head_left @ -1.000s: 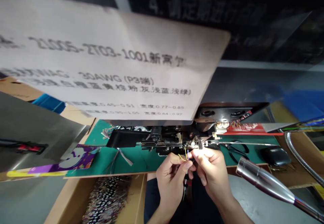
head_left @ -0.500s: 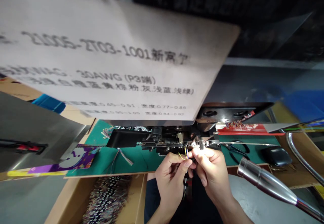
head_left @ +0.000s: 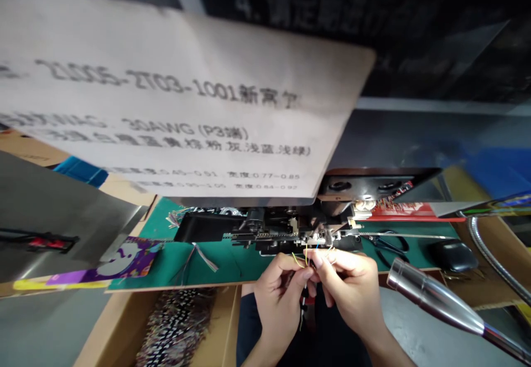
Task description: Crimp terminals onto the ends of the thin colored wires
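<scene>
Thin yellow and blue wires (head_left: 306, 256) are pinched in the closed fingertip grip of the left hand (head_left: 280, 292) and the right hand (head_left: 352, 281), at the green tabletop's (head_left: 226, 274) near edge, just before the crimping machine (head_left: 286, 234).

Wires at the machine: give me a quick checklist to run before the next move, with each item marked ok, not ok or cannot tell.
1. Left hand gripping the wires: ok, thumb and forefinger are closed on them.
2. Right hand gripping firmly: cannot tell; its fingertips are at the wires, but the contact is too small to read.
3. Blue wire separate from the yellow ones at the tips: ok, a gap shows.
4. Wire end seated in the machine: cannot tell, too small.
5. Fingers well clear of the machine: not ok, the right fingertips are right by its front edge.
6. Scissors away from both hands: ok, they lie on the green mat.
</scene>
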A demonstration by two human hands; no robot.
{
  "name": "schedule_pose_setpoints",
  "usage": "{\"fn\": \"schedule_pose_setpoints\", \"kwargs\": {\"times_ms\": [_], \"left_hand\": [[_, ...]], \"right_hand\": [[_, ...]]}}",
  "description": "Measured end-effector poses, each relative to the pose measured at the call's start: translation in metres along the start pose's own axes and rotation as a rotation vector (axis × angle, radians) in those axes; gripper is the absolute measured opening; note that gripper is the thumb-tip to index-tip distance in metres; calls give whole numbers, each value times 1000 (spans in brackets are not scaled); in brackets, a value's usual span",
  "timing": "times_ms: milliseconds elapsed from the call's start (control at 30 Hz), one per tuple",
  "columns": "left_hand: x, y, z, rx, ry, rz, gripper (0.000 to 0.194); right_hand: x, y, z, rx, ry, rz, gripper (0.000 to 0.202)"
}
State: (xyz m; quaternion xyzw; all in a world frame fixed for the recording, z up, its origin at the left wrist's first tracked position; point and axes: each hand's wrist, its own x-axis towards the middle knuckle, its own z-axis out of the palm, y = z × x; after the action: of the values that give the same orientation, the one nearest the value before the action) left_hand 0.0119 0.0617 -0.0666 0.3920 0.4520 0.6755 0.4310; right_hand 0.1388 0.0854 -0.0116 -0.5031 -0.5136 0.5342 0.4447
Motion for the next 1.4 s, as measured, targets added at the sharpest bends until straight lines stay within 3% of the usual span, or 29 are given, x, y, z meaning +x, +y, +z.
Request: {"fn": "schedule_pose_setpoints", "kwargs": {"times_ms": [100, 300, 500, 900, 1167, 1233, 1400], "left_hand": [[-3, -3, 0, 1, 9, -20, 23], [-3, -4, 1, 17, -16, -40, 23], [-1, -1, 3, 17, 6, -43, 21], [2, -1, 1, 18, 7, -54, 17], [1, -1, 1, 50, -23, -62, 24], [1, -3, 1, 69, -31, -58, 25], [0, -5, 2, 41, -23, -26, 25]], "right_hand": [[0, 6, -1, 26, 28, 10, 36], [4, 28, -3, 291, -60, 140, 51], [8, 29, 3, 441, -22, 223, 46], [9, 27, 4, 397, 10, 211, 49], [6, 20, -5, 127, -48, 105, 45], [6, 18, -6, 105, -47, 108, 52], [7, 22, -5, 285, -75, 155, 49]]}}
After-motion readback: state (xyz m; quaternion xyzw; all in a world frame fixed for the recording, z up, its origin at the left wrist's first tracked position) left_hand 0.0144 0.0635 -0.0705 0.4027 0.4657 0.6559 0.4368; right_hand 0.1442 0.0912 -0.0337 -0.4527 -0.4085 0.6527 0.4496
